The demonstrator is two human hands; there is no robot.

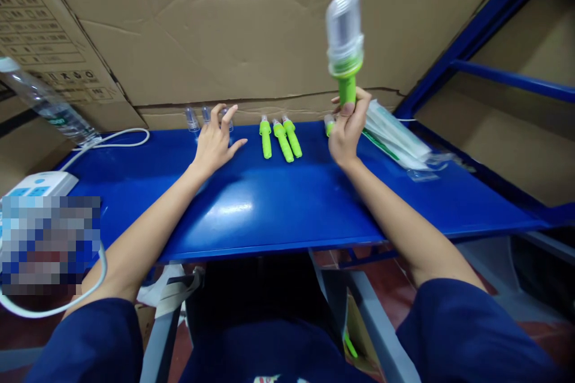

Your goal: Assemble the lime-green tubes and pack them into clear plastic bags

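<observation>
My right hand (348, 131) is closed round the handle of a green lamp with a clear cap (345, 42), held upright above the table's back edge; the lamp is slightly blurred. My left hand (215, 140) is open with fingers spread, over the back of the table beside clear plastic caps (191, 119). One of those caps is partly hidden behind its fingers. Between my hands lie three green handles (282, 140) with small clear tips. Another green piece (329, 125) shows partly behind my right hand.
Cardboard (224, 30) stands along the back of the blue table (278, 209). A plastic-wrapped pack (399, 137) lies right. At left are a water bottle (49, 102), a white power strip (49, 182) and its cable (121, 139). A blue metal frame (485, 30) rises at right.
</observation>
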